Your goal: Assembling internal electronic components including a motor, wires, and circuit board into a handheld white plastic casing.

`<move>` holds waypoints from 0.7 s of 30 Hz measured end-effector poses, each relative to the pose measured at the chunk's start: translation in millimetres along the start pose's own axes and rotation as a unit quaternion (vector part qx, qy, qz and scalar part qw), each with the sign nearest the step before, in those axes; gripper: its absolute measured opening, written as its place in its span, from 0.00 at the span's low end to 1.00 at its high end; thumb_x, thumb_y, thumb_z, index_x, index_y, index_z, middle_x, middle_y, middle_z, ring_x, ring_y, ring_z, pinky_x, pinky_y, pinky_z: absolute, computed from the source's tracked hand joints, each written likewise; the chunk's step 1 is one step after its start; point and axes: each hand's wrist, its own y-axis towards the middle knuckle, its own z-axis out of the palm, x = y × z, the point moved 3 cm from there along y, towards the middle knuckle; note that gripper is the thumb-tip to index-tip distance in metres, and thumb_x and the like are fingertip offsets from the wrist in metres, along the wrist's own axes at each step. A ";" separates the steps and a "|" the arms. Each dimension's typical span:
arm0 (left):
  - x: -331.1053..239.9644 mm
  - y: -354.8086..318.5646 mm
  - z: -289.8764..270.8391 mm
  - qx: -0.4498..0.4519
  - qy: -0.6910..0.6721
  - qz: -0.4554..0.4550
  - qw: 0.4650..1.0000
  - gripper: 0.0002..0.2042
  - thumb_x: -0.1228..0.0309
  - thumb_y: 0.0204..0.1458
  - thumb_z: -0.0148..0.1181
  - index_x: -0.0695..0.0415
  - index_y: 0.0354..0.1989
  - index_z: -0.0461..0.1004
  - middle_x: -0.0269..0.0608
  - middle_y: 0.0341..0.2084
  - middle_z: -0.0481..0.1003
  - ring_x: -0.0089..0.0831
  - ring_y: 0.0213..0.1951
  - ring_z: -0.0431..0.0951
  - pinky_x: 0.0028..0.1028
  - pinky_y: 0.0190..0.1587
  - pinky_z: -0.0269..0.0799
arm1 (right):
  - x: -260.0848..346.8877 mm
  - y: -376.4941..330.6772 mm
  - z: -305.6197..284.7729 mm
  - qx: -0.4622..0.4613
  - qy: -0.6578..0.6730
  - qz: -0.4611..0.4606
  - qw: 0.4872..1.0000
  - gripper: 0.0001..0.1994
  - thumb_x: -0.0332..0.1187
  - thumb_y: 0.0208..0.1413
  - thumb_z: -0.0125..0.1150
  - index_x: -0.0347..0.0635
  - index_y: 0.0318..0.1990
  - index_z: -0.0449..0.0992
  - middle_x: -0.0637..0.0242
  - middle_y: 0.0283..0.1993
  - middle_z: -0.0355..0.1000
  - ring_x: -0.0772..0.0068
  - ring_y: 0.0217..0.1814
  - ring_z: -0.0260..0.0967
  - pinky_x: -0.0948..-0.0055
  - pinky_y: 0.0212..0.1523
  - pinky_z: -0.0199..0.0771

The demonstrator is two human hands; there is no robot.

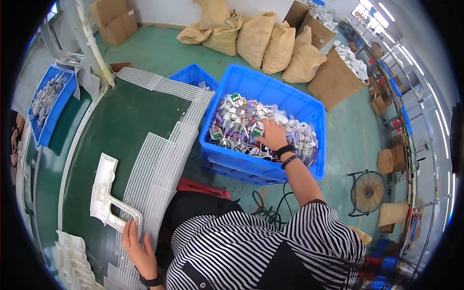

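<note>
Fingers (266, 127) among parts (237, 118) in blue bin (246, 162)

From the wearer's head, one fisheye view looks steeply down and forward over a striped shirt (222, 241) at the lower edge. The bench (121, 121) at left and blue bin (246, 163) at centre are near; the sacks (255, 41) along the top lie farther off. Edges bend toward the dark round rim.
</note>
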 end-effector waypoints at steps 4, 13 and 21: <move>-1.0 -0.3 0.7 0.002 0.004 -0.009 1.000 0.26 0.80 0.54 0.61 0.62 0.64 0.68 0.52 0.62 0.68 0.52 0.63 0.68 0.41 0.67 0.62 | -2.9 22.5 15.6 0.103 -0.080 0.104 0.986 0.30 0.47 0.48 0.73 0.47 0.57 0.71 0.56 0.41 0.79 0.53 0.47 0.78 0.51 0.51 0.72; -3.0 -2.5 -0.7 -0.002 -0.009 -0.025 1.000 0.28 0.81 0.52 0.62 0.61 0.64 0.68 0.52 0.62 0.68 0.52 0.64 0.67 0.41 0.67 0.63 | -49.1 90.8 -99.0 0.177 0.441 0.220 0.852 0.14 0.40 0.53 0.68 0.42 0.42 0.81 0.74 0.23 0.69 0.83 0.17 0.61 0.78 0.18 0.63; -2.9 -1.7 -0.1 -0.012 -0.015 -0.012 1.000 0.28 0.81 0.51 0.62 0.62 0.64 0.69 0.53 0.62 0.68 0.52 0.63 0.68 0.41 0.66 0.64 | -62.0 110.9 -167.2 0.148 0.573 0.213 0.777 0.09 0.39 0.58 0.62 0.45 0.39 0.78 0.78 0.17 0.62 0.86 0.12 0.50 0.77 0.18 0.60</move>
